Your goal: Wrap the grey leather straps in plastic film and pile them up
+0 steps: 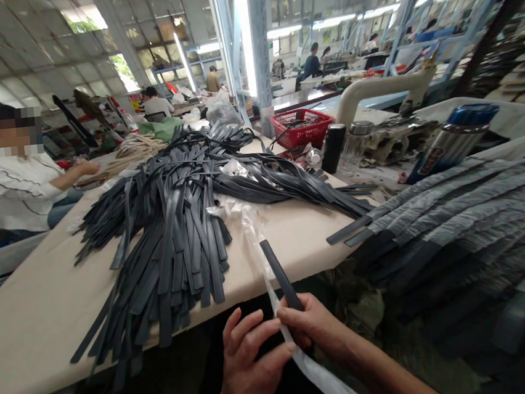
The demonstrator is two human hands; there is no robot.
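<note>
My right hand (309,322) is closed around a flat black strap (279,273), whose free end points up and away past the table's edge. A long strip of clear plastic film (324,380) runs down from the tabletop, passes by the right fingertips and hangs below them. Beside it, my left hand (254,352) has its fingers spread, with thumb and index finger around the film; whether they touch it I cannot tell. A large heap of similar black straps (177,230) lies on the table just ahead, some ends hanging over the edge.
To the right lie film-wrapped straps (472,208). Behind them stand a steel flask with a blue lid (452,138), a black bottle (333,148), a sewing machine (390,129) and a red basket (300,128). A co-worker (5,178) sits on the left of the beige table (29,337).
</note>
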